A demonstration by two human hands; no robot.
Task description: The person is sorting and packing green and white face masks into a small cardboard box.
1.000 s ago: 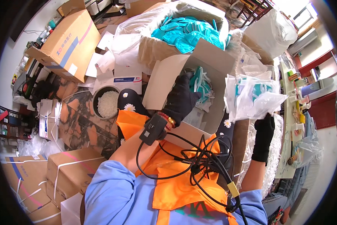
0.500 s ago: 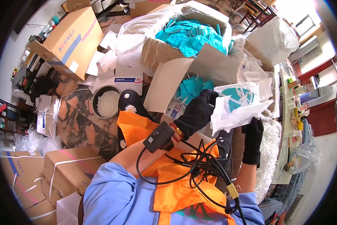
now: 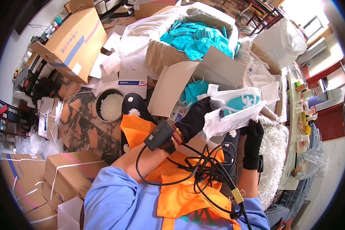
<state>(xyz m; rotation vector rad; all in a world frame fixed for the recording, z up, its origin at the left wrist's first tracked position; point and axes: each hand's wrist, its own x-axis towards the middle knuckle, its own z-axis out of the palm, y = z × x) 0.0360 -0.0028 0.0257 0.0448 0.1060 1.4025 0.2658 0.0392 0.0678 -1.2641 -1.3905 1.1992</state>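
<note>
Between my two black-gloved hands, over my lap, is a white plastic bag (image 3: 234, 119) with a teal face mask (image 3: 239, 102) showing inside its mouth. White straps lie across that mask. My left hand (image 3: 195, 118) is closed on the bag's left side, its fingertips partly covered by plastic. At the lower right corner, my right hand (image 3: 254, 140) pinches the bag. Just beyond my left hand, an open white carton (image 3: 170, 88) with raised flaps holds more teal masks (image 3: 193, 92).
A large plastic-lined box (image 3: 157, 55) heaped with teal masks stands beyond the carton. White straps are piled (image 3: 274, 153) at my right. A dark bowl (image 3: 97, 103) of white bits sits on the floor at left, near brown cartons (image 3: 74, 168). Black cables (image 3: 203, 165) loop over my lap.
Both hands have drawn the bag slightly closer and to the left. Its plastic now folds up around more of the mask, and my left fingers have moved lower along the side.
</note>
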